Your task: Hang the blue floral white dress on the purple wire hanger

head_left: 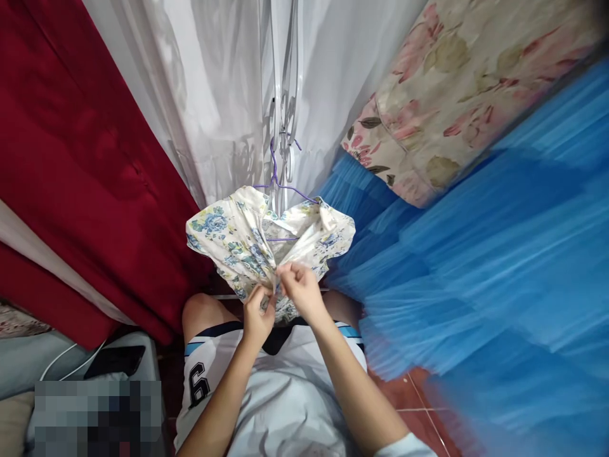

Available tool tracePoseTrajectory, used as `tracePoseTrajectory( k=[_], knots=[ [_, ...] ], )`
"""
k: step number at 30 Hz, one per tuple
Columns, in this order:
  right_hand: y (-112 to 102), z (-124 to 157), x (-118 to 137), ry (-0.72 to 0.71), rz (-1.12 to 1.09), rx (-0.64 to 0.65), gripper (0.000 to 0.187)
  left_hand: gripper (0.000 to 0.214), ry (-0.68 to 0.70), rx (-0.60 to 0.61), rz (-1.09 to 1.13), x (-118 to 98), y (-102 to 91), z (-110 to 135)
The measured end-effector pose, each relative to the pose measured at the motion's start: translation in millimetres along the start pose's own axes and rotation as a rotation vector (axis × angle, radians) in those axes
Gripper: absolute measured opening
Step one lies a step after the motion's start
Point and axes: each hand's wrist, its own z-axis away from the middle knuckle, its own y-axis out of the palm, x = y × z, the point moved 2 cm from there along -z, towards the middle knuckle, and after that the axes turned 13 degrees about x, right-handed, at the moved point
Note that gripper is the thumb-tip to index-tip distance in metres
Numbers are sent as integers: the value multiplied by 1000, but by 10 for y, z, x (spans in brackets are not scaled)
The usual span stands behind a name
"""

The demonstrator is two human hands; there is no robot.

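A white blouse with blue and yellow flowers (233, 244) hangs from a purple hanger (275, 181) in front of me. Its collar lies open, and the hanger's lower bar shows through the neck. My left hand (259, 311) pinches the blouse's front edge low down. Just above and to the right, my right hand (299, 285) is closed on the other front edge. Both hands are close together at the middle of the front. Any button between the fingers is too small to make out.
White hangers (288, 82) hang before a white curtain (209, 82). Red cloth (85, 158) covers the left side. Blue tulle (476, 285) and a pink-flowered cloth (457, 89) fill the right. A dark phone (117, 362) with a white cable lies on a grey seat (152, 387) at lower left.
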Motion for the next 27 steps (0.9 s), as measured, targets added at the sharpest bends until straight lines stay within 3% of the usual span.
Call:
tracePoseTrajectory(
  k=[5, 9, 11, 13, 15, 19, 23, 25, 27],
  knots=[
    [-107, -682, 648, -225, -18, -98, 26, 18, 2, 77, -20, 188, 5, -85],
    [-74, -841, 807, -306, -2, -172, 27, 13, 27, 79, -9, 263, 3, -191],
    [-56, -760, 765, -274, -16, -165, 25, 9, 52, 44, 7, 125, -105, -293],
    [-50, -638, 715, -247, -23, -158, 24, 34, 112, -43, 22, -149, -311, -468],
    [-51, -537, 703, -247, -11, -153, 25, 45, 219, -128, -3, -497, -566, -721],
    [-43, -525, 754, -270, 29, -74, 25, 27, 415, 25, -261, -1043, -895, -1277],
    [-69, -703, 627, -282, 140, -85, 25, 15, 512, 44, -435, -1205, -944, -1511],
    [-84, -769, 459, -267, 232, -110, 23, 12, 529, -38, -426, -1220, -980, -1532],
    [-82, -766, 262, -219, 292, -101, 22, 11, 498, -209, -354, -1184, -1115, -1554]
  ],
)
